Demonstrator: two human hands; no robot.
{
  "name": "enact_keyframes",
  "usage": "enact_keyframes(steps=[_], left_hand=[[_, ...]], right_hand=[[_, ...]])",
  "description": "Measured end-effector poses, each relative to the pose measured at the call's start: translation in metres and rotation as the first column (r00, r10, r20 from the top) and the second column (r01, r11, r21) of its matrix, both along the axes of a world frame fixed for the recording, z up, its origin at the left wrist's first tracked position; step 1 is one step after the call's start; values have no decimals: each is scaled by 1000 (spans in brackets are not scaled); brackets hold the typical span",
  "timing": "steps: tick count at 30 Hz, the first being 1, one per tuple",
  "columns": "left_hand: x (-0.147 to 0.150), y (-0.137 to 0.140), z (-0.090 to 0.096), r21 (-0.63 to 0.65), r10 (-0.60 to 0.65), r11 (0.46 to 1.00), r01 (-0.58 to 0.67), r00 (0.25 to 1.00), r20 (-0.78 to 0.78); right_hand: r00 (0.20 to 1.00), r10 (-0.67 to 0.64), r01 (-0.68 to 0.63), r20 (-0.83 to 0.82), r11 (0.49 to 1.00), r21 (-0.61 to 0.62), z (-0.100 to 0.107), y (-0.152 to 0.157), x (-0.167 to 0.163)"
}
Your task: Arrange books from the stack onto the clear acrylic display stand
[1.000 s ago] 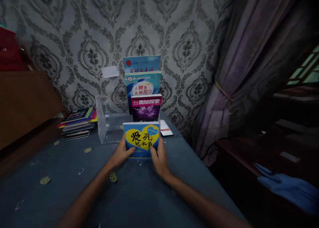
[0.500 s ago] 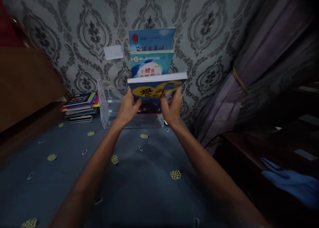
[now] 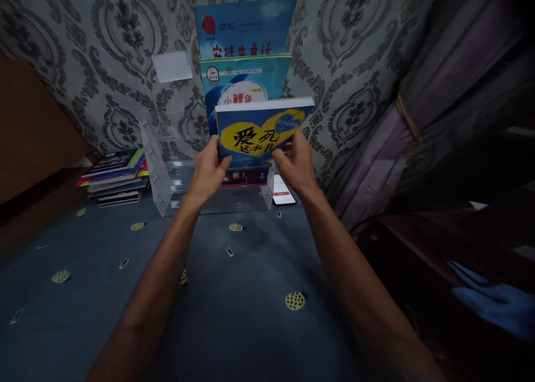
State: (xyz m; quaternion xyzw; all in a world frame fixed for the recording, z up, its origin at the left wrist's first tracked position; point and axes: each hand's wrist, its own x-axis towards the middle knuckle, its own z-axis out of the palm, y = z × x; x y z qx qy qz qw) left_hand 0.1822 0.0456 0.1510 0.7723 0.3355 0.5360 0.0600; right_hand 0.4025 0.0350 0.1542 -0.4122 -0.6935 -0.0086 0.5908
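Observation:
Between both hands is a dark blue book with a yellow heart shape and black characters on its cover. My left hand grips its lower left edge, thumb on the front. On the right side, my right hand is closed on its edge in the same way. The book is held at a clear acrylic rack. Behind it, a light blue book and a taller blue book stand upright in tiers. Low in the rack, partly hidden by the held book, lies a dark book.
A stack of books sits left of the rack. A lit phone lies right of it on the blue patterned cloth. Patterned wallpaper rises behind, with a tied curtain and blue gloves at right.
The view has moved closer and shifted, so the rack looks larger and further left. The held book now shows more of its cover, and the phone has come into fuller view.

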Motion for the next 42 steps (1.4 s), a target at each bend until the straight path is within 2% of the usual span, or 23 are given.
enact_keyframes(steps=[6,11,18,24,27,33,42], left_hand=[[-2,0,-3,23,122,992,-120,989,-82],[1,-3,-7,68,230,972,-224,969,-90],[6,-2,-15,41,309,951,-306,946,-100],[19,-13,-17,-9,456,880,-474,852,-255],[24,-18,-16,-25,492,851,-525,813,-311],[26,-18,-17,-34,504,840,-542,802,-321],[25,-21,-14,-76,471,854,-514,828,-305]], right_hand=[[998,-13,15,66,999,-34,-3,2,3],[986,-100,108,135,993,-56,-3,7,6],[966,-185,203,182,975,-86,-6,10,9],[943,-264,296,203,944,-148,-5,4,2],[930,-283,324,234,932,-161,-4,3,-1],[933,-261,300,250,945,-134,-5,2,-2],[909,-280,349,307,916,-197,-1,-2,-3]])
